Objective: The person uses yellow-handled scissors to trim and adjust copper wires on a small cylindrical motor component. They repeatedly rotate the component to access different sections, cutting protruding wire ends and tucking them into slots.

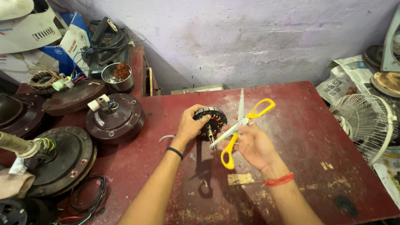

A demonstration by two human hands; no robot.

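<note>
Left hand [191, 125] fingers clamp the stator [210, 121] rim: heavy, rigid, windings fragile; right hand [250, 143] fingers grip yellow-handled scissors [239, 125], blades open

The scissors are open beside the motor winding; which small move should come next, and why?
Probably bring the scissors tips down to the stator. The right hand holds them open above it, blades apart, while the left hand steadies the stator upright on the red table.

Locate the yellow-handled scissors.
Head view, centre: the yellow-handled scissors are open in the right hand, beside the copper-wound motor stator gripped by the left hand.
</note>
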